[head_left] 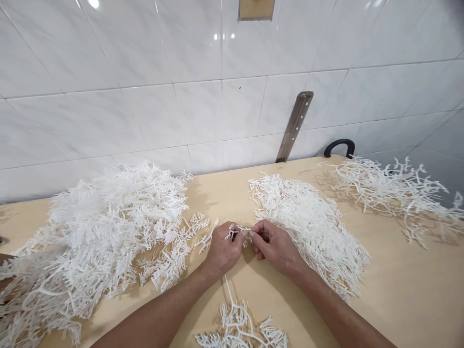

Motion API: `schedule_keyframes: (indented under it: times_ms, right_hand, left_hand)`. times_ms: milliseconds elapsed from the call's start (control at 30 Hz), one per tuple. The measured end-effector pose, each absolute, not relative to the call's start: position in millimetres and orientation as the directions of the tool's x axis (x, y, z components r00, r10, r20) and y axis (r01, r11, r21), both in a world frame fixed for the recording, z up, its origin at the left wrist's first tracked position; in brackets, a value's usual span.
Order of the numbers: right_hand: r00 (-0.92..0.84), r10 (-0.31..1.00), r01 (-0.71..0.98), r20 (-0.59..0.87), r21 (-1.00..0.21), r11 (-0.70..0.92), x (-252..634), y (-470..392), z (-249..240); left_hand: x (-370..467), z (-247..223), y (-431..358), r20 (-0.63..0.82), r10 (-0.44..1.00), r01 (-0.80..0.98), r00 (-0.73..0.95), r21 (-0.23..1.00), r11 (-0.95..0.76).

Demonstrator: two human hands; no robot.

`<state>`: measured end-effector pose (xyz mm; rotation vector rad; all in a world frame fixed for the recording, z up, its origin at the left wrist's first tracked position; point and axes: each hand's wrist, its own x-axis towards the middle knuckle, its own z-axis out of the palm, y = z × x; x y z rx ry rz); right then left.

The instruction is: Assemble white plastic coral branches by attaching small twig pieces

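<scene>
Near the middle of the table, my left hand (pixel 225 247) is closed around a white branching plastic sprig (pixel 232 231) whose thin twigs stick out above the fingers. My right hand (pixel 274 244) meets it from the right, thumb and forefinger pinching the sprig's tip. Below the hands lies a larger white branched stem (pixel 241 321), its thin stalk running up toward my left wrist. To the left of my left hand are loose white sprigs (pixel 177 256). A heap of fine white sprigs (pixel 308 222) lies right behind my right hand and forearm.
A big pile of white sprigs (pixel 119 227) covers the table's left side. Thicker bare white branches (pixel 391 188) lie at the far right, beside a black curved handle (pixel 340 142). A metal strip (pixel 295 126) leans against the tiled wall (pixel 203 116). Part of another person's arm (pixel 6 270) shows at the left edge.
</scene>
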<state>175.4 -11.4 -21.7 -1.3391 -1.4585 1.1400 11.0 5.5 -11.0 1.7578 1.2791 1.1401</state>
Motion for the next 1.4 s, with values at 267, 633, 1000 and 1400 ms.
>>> schedule_keyframes:
  times_ms: [267, 633, 1000, 1400]
  right_hand:
    - [-0.175, 0.979, 0.5, 0.103, -0.848, 0.179, 175, -12, -20]
    - [0.029, 0.999, 0.089, 0.034, -0.996, 0.031, 184, -8, -18]
    - [0.159, 0.987, 0.131, 0.021, -0.991, 0.0, 185, -1, -30]
    - [-0.111, 0.994, 0.356, 0.024, -0.932, 0.062, 179, -9, -7]
  left_hand:
    - [13, -16, 5, 0.285, 0.951, 0.439, 0.119, 0.844, -0.308]
    - [10, -15, 4, 0.243, 0.969, 0.366, 0.053, 0.898, -0.245]
    - [11, -10, 4, 0.127, 0.992, 0.163, 0.014, 0.978, -0.128]
    - [11, -17, 7, 0.266, 0.964, 0.186, 0.025, 0.946, -0.266]
